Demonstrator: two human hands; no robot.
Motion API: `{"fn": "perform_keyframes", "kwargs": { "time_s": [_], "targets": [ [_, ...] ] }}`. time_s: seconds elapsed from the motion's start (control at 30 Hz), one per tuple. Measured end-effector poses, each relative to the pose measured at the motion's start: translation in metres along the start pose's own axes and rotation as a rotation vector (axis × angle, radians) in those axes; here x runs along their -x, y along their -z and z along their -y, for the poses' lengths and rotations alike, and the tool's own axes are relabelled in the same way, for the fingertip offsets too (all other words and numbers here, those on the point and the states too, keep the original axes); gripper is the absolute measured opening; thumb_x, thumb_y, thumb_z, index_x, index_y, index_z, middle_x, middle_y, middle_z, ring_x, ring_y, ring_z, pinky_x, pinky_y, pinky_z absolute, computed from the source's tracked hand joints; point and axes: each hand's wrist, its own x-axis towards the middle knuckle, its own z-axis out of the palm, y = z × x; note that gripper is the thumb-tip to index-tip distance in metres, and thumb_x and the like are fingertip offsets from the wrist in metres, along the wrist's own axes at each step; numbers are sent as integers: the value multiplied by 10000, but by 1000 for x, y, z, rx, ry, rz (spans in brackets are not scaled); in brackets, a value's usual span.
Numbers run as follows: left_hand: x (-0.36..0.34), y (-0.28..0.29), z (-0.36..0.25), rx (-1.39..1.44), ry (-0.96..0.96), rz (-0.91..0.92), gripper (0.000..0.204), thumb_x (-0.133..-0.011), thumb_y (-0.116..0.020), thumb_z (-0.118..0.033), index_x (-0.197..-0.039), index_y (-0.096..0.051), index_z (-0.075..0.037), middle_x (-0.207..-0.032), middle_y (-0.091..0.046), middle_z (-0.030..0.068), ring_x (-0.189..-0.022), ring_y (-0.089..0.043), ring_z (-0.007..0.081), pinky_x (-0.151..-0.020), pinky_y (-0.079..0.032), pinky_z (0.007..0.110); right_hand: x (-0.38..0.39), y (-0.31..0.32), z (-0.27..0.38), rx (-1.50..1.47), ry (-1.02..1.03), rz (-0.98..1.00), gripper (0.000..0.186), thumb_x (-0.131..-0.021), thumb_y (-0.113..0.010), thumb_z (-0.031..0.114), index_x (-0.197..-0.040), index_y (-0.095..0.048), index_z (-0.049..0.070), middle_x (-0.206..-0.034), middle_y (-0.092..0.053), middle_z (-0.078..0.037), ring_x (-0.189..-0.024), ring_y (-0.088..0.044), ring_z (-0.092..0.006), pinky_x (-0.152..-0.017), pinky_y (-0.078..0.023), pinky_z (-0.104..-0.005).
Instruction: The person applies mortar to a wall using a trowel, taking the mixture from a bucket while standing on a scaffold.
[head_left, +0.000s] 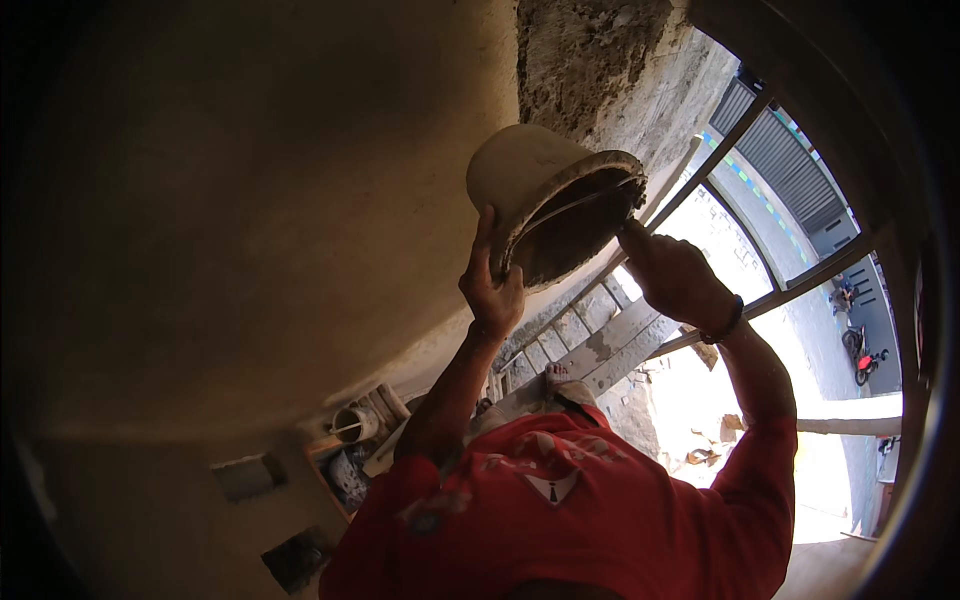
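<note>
Bucket (540,190) rim in left grip (492,290)

my hands hemmed by rough wall (590,60) above, bucket (545,195) between them, open air beyond railing (800,280) rightward

Left hand (493,290) grips tilted bucket (545,195) rim; right hand (672,275) at its mouth
</note>
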Motion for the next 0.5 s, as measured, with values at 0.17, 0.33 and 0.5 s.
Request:
{"fn": "perform_keyframes", "kwargs": {
  "time_s": [0.17, 0.33, 0.5],
  "targets": [
    [-8, -10, -9, 71, -74, -61, 687, -672, -479, 201, -1335, -425, 29, -1423, -442, 210, -1303, -460, 308, -1047, -406, 363, -2, -39, -2, -203, -152, 87, 165, -903, -506, 78, -1044, -446, 15, -671, -523, -142, -513, -554, -320, -425, -437, -413],
    [1, -14, 4, 28, 23, -44, 521, -762, -485, 153, -1271, -467, 42, -1430, -442, 207, -1122, -541, 159, -929, -436, 270, -14, -89, -8, -692, 246, 4, 206, -977, -519, 273, -1001, -500, 69, -675, -497, 10, -497, -511, -85, -395, -406, -294],
    [-12, 0, 3, 118, 9, 6, 549, -741, -485, 172, -1270, -465, 28, -1431, -439, 208, -1045, -517, 153, -898, -430, 264, -14, -23, -16, -30, 209, -143, 258, -849, -543, 78, -1106, -556, 49, -821, -621, -110, -630, -636, -276, -555, -528, -384]
  ]
}}
